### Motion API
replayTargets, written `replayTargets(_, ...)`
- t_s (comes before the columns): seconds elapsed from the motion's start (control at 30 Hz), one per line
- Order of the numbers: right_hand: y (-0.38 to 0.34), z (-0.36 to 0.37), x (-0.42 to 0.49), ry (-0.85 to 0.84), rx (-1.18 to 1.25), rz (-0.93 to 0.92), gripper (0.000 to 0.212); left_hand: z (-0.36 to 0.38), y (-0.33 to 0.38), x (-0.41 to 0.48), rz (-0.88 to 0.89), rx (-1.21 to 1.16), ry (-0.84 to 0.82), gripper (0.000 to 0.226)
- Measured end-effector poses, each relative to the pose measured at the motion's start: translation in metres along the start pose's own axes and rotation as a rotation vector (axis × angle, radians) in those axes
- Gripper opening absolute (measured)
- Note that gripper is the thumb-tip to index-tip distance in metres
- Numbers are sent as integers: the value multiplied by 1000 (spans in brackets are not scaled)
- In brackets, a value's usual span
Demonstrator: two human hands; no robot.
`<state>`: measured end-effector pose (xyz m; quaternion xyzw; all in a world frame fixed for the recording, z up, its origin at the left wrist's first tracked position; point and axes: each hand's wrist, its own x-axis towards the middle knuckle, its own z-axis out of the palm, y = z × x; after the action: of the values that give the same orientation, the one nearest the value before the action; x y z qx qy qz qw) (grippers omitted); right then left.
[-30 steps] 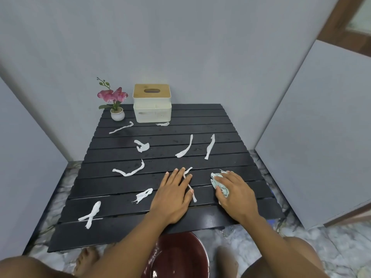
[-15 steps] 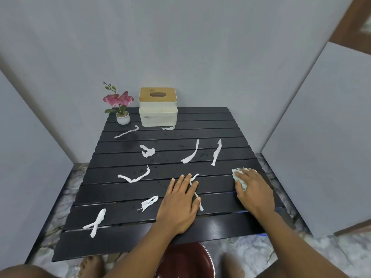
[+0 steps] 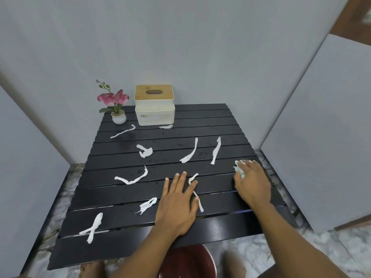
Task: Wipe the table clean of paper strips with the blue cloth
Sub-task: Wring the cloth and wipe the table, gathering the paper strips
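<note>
Several white paper strips lie scattered over the black slatted table (image 3: 124, 193), among them one at the front left (image 3: 92, 227) and two in the middle right (image 3: 189, 154). My right hand (image 3: 252, 182) presses a bunched pale blue cloth (image 3: 240, 167) onto the table near its right edge. My left hand (image 3: 177, 203) rests flat with fingers spread in the front middle. One strip (image 3: 195, 192) runs under its outer fingers.
A white tissue box with a wooden lid (image 3: 154, 106) and a small potted pink orchid (image 3: 116, 106) stand at the table's far edge. A dark red basin (image 3: 186, 261) sits on the marble floor below the front edge. Grey panels surround the table.
My right hand has slid the cloth away from me and to the right, toward the table's right edge. My left hand stayed flat in place.
</note>
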<state>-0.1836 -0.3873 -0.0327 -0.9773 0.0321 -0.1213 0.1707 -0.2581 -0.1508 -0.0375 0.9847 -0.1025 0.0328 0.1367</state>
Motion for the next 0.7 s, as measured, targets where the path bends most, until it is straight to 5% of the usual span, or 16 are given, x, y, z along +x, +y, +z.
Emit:
replayTargets(0.3, -53, 3, -73, -174, 181, -451, 34, 4, -2, 1, -38, 16, -11, 55)
replayTargets(0.37, -36, -4, -68, -146, 190, -391, 34, 3, -2, 2, -36, 24, -19, 55)
replayTargets(0.53, 28, -31, -31, -15, 102, 108, 33, 2, 0, 2, -32, 11, -10, 53)
replayTargets(0.7, -13, -15, -75, 52, 95, -18, 38, 2, 0, 1, -35, 19, -9, 54)
